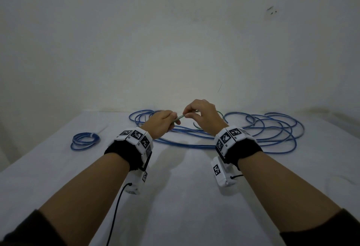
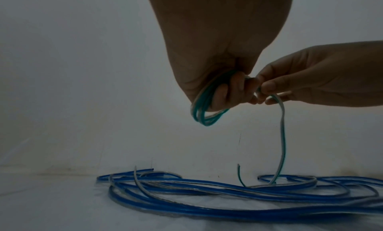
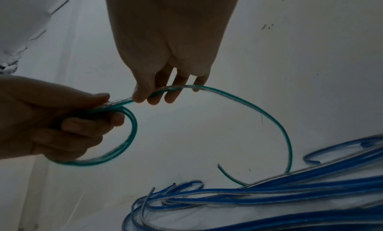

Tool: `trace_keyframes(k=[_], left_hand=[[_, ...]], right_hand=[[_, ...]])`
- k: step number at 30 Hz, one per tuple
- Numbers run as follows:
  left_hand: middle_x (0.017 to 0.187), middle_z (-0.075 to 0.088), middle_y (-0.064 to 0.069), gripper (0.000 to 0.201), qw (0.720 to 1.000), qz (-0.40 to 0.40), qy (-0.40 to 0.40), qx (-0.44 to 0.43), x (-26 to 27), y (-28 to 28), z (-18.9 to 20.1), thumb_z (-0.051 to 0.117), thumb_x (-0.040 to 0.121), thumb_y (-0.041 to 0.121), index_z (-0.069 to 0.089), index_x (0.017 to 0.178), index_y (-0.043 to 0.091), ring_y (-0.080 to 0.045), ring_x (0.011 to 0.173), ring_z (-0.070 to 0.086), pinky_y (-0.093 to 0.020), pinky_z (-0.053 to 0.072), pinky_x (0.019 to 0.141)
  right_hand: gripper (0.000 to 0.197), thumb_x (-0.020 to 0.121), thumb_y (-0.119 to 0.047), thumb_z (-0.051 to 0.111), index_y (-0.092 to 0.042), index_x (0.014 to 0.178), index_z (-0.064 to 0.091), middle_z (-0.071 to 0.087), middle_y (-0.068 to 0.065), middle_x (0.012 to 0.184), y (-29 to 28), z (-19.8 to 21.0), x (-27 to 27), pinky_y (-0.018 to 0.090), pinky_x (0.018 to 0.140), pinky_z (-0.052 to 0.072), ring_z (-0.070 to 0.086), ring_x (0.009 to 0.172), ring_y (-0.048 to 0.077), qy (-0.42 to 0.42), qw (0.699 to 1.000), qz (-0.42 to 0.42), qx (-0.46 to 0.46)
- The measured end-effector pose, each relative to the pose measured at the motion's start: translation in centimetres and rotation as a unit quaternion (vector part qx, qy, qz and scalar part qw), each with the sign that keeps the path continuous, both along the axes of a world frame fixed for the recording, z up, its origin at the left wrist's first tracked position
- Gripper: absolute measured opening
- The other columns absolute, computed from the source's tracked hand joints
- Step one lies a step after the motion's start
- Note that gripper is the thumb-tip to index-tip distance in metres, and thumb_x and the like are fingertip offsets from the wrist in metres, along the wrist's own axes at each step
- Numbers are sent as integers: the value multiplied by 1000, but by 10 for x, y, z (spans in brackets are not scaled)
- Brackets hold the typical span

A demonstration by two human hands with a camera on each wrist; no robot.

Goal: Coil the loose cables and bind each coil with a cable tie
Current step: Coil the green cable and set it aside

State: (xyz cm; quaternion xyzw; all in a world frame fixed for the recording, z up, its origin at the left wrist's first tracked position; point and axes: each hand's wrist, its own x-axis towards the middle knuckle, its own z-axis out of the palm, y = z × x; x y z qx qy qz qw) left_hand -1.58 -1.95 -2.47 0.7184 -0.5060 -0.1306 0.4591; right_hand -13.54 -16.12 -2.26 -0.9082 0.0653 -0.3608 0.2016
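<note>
Two hands grip one green cable (image 3: 244, 103): left hand (image 1: 161, 123) clutches its loops, right hand (image 1: 202, 115) pinches the strand, above blue cables (image 1: 263, 128); its tail disappears among them.

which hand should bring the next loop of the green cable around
Right. The right hand pinches the free run of the green cable, while the left hand grips the loops already made.

On the table (image 1: 175, 197), a bound coil (image 1: 85, 140) lies left of the loose cables (image 1: 263, 128).
</note>
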Motion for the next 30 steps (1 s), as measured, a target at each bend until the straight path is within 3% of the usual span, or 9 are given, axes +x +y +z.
trace_keyframes(k=[3,5,8,11,13,16,21,25,30], left_hand=[[58,47,1,40,999,-18,46,-14,-5,2,3,32,101,25,64,85,7,-6,48,39,-18,31,48],[51,38,6,42,996,-33,78,-22,-8,4,6,31,101,25,63,83,4,-3,40,33,-15,28,42],[45,36,10,45,992,-39,117,-26,-8,6,8,32,101,32,62,77,7,-4,36,30,-14,26,39],[39,34,12,47,992,-18,124,-22,-7,6,9,34,98,39,57,71,9,-3,35,28,-15,24,38],[38,32,12,43,991,-17,131,-21,-5,8,9,36,99,37,52,69,9,-3,34,26,-15,23,38],[37,30,12,41,987,-16,153,-40,-5,10,11,35,100,31,44,66,11,-1,33,23,-13,22,35],[41,31,12,40,957,11,269,-112,-2,16,19,30,101,31,39,66,15,-3,33,22,-11,19,36],[41,26,11,45,953,3,290,-86,2,22,26,31,100,41,42,64,15,-4,34,18,-12,16,36],[44,28,10,38,955,-45,289,-54,-4,24,27,33,101,32,46,71,12,-5,35,21,-12,19,38]], right_hand=[[5,85,-21,65,-21,85,70,61,-16,82,5,3,1,45,94,35,50,90,11,19,999,6,30],[5,84,-18,65,-19,84,71,63,-14,80,5,5,0,43,93,39,53,86,10,27,997,29,65],[6,85,-10,64,-11,84,70,66,0,76,9,8,-1,34,83,47,57,74,8,37,990,78,114],[4,88,-7,60,-9,90,63,59,-2,68,15,11,-1,24,70,45,53,65,9,36,983,105,144],[3,90,-12,59,-12,92,57,55,-3,65,17,10,0,22,64,41,48,62,13,39,984,96,148],[7,88,-14,62,-11,92,57,53,-3,66,16,7,0,17,60,39,44,59,8,38,985,82,145],[12,88,-1,56,-11,94,55,64,18,90,-1,-5,-4,38,79,48,58,82,31,-3,988,-3,157],[13,87,-4,59,-13,89,51,60,10,78,-15,-14,-10,19,65,43,55,72,20,-66,976,-78,190],[13,86,-4,60,-9,76,54,58,0,64,-15,-14,-9,16,59,42,52,55,-3,-118,966,-69,218]])
